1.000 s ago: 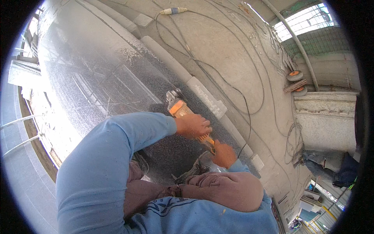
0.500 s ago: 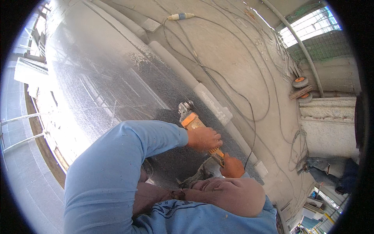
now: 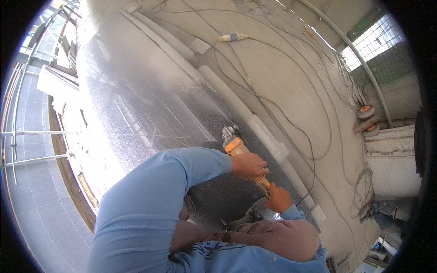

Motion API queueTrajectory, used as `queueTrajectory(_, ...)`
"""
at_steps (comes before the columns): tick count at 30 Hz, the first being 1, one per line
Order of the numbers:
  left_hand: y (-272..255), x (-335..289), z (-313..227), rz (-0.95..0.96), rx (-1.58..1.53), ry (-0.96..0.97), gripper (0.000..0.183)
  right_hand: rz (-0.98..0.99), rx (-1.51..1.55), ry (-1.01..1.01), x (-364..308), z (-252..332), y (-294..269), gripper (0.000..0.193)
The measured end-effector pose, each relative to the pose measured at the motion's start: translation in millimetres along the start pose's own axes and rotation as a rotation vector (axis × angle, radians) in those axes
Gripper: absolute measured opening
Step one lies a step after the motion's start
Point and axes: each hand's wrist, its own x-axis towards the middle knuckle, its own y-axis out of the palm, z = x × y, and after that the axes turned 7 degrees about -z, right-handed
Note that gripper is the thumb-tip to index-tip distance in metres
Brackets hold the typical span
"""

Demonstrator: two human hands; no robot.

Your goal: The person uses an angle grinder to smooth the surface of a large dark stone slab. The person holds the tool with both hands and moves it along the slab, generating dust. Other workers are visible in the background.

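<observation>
- Orange angle grinder (image 3: 237, 146): over the dark slab (image 3: 150, 98), near its right edge; blur hides whether the head (image 3: 230, 132) touches.
- Your left hand (image 3: 249, 165) wraps its body, your right hand (image 3: 279, 199) closes round its rear; hold both firm.
- Black cord (image 3: 314, 170), to your right: keep it off the head.

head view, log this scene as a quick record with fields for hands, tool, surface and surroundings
left hand: wrapped around the body of the angle grinder
right hand: closed around its rear end
tool: orange body, metal head toward the upper left
surface: dark speckled slab beneath the grinder; contact unclear
floor: right of the slab, crossed by looping cables and a white-and-blue connector
far right: orange-hubbed wheel
</observation>
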Motion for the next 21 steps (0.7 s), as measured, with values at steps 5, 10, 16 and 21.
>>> queueTrajectory(5, -2, 9, -1, -0.014, -0.011, -0.025, 0.050, -0.051, 0.004, 0.004, -3, -9, -2, 0.051)
queueTrajectory(10, 8, 26, 5, -0.074, 0.037, 0.027, 0.048, -0.034, -0.060, 0.133, -9, -7, -18, 0.048)
queueTrajectory(16, 1, 39, -20, -0.041, -0.044, 0.031, 0.052, 0.034, -0.096, 0.227, -37, -9, -23, 0.048)
queueTrajectory(21, -14, 30, -34, -0.052, -0.135, -0.014, 0.051, 0.112, -0.071, 0.242, -45, -8, -24, 0.049)
